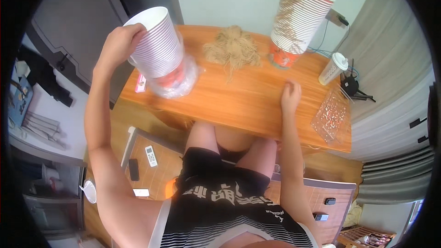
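Observation:
On the left of the wooden table [243, 96] stands a tall stack of nested white paper buckets [158, 48]. Its lower part is orange-red, with crumpled clear plastic wrap [177, 87] around the base. My left hand [121, 41] grips the top bucket's rim, thumb over the edge and fingers down the outer side, partly hidden. My right hand [291, 96] rests on the table at the right of centre, its fingers loosely curled in, with nothing seen in them. A loose heap of tan twine [233, 48] lies at the back, between the hands.
A second stack of paper buckets [305, 18], draped with twine, stands at the back right. Beside it are a lidded drink cup [334, 69], a black plug adapter [350, 85] with cables and a clear tray [330, 115] with small bits. A pink-white packet [140, 83] lies by the left stack.

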`<state>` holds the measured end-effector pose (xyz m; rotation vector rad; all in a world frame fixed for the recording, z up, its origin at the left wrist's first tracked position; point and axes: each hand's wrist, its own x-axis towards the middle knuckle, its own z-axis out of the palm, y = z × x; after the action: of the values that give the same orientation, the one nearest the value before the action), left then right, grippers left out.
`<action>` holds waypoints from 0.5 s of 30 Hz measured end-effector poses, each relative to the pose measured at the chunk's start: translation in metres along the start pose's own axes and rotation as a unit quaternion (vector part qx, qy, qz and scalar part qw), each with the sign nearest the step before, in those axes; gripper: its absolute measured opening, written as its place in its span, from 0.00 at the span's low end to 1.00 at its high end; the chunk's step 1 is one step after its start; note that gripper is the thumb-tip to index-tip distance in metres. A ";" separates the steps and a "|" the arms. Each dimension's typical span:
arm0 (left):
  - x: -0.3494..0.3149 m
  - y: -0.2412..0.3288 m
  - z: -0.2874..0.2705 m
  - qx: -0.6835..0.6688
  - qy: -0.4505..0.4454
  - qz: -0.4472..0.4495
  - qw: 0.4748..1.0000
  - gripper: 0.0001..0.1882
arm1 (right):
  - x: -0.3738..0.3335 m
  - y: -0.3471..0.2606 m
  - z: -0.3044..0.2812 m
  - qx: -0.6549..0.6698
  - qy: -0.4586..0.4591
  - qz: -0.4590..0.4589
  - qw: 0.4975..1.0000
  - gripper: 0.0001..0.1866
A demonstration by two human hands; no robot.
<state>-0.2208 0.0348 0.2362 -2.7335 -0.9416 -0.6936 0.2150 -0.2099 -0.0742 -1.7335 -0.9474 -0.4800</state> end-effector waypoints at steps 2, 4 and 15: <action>0.001 -0.003 0.009 0.035 0.028 0.017 0.999 0.09 | 0.001 0.001 0.003 0.037 0.009 0.040 0.998 0.08; 0.002 -0.006 0.026 0.068 0.146 0.011 0.987 0.09 | 0.000 0.000 0.002 0.037 0.010 0.048 0.998 0.08; 0.046 -0.034 0.026 0.152 0.275 0.071 0.947 0.09 | -0.002 0.000 0.001 0.056 0.014 0.046 0.997 0.08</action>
<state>-0.2000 0.0941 0.2359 -2.1346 -0.6455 -1.0967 0.2141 -0.2097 -0.0760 -1.6574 -0.8547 -0.3848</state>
